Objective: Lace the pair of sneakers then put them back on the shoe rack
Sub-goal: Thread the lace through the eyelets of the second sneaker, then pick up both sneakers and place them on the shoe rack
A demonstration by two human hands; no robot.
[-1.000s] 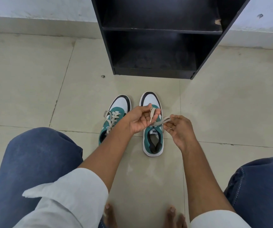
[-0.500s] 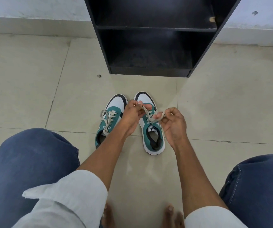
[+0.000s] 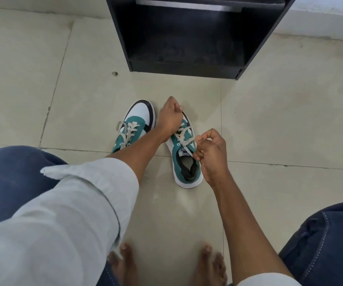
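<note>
Presently, one lace end is pinched in the grip of the right hand, fingers pressed together on it just beside the tongue label of the right sneaker. The left hand is curled shut over the forward part of the same shoe; a strand is seen running up toward it, so the other lace end is judged to be held there, though the pinch itself is hidden by the knuckles. Between the two hands, crossings of cream lace are seen over the teal upper, and the topmost eyelets near the collar appear not yet filled.

The left sneaker is stood just beside the right one, toes pointing away from the person. Its lace is threaded through the eyelets and lies loose; whether a bow has been tied cannot be told. Both shoes are rested on the tiled floor, between the person's knees and the black shoe rack, whose bottom shelf is seen open and unoccupied.

Step in hand, as judged: lacing of the second shoe, late in that stage. Next move, as judged: the pinched end is to be fed through the next free eyelet on its side and drawn snug, tension being kept even with the opposite strand. Shelving of the pair is not yet begun.
</note>
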